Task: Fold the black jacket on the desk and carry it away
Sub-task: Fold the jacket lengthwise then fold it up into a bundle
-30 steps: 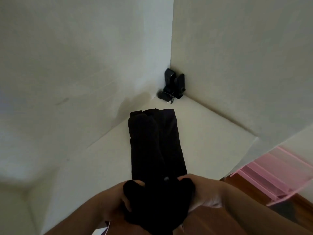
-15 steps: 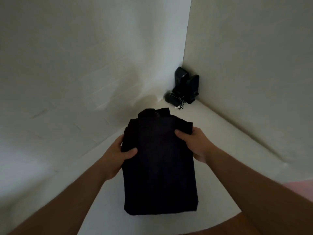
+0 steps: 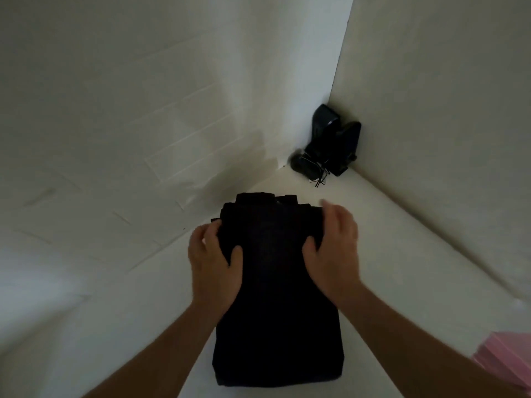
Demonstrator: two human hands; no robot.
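The black jacket (image 3: 275,305) lies folded into a narrow upright rectangle on the white desk (image 3: 402,268), its near edge close to me. My left hand (image 3: 214,265) grips the jacket's left side near the far end, thumb on top and fingers curled around the edge. My right hand (image 3: 333,248) rests on the right side near the far end, thumb on the cloth, fingers blurred and spread over the edge.
White walls meet in a corner behind the desk. Black devices with thin cords (image 3: 330,145) stand in that corner, just beyond the jacket. A pink object (image 3: 508,360) shows at the lower right edge.
A second ago both hands held the jacket's near end; they folded it away from me. Since half a second ago both hands have slid slightly inward along the sides.
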